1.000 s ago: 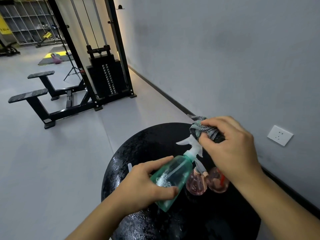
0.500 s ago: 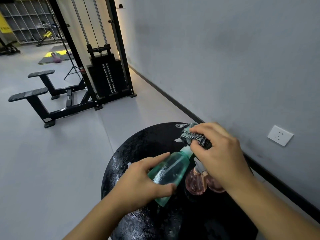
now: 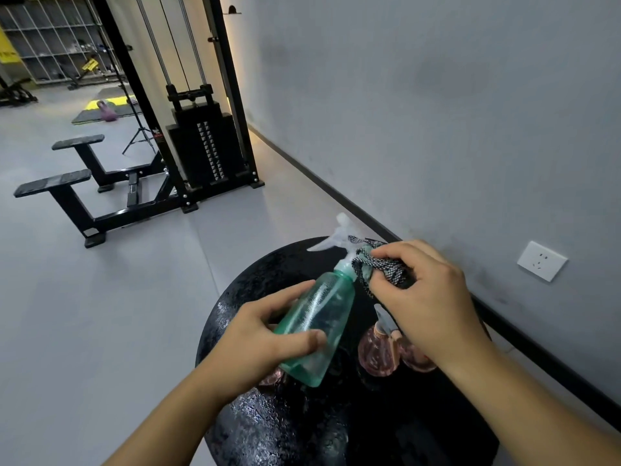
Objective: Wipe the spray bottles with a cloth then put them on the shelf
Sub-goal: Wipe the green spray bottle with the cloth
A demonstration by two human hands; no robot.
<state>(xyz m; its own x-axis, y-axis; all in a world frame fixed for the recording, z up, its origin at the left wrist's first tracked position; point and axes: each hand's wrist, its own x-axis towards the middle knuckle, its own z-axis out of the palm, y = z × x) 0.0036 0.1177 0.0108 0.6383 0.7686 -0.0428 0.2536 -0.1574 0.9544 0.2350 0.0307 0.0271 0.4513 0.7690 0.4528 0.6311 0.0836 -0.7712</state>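
Green translucent plastic pinched between thumb [image 3: 304,339] and fingers of the left hand [image 3: 258,344]: thumb lying across the near face of the green spray bottle [image 3: 319,317], fingers curled round its far side, grip closed on the lower body. Bottle held tilted above the round black table [image 3: 268,425], base toward the camera, white trigger head [image 3: 339,235] pointing up and away. Right-hand fingers [image 3: 400,253] bunched tight round a grey-and-black patterned cloth [image 3: 379,267], pressing it against the bottle's neck just below the trigger head; right hand [image 3: 426,301] closed on the cloth, to the right of the bottle. Directly under that hand, standing on the table, two pink round-bodied spray bottles [image 3: 378,356] touching each other, the right one half hidden by the wrist. Another pinkish shape just under the green bottle's base, mostly hidden, kind unclear. Beyond the table, grey floor, then a black cable weight machine [image 3: 201,146] with benches to its left. Right of the table, a grey wall with a white socket [image 3: 541,260]. Far back left of the machine, a gridded storage shelf [image 3: 57,38], well apart from the table.
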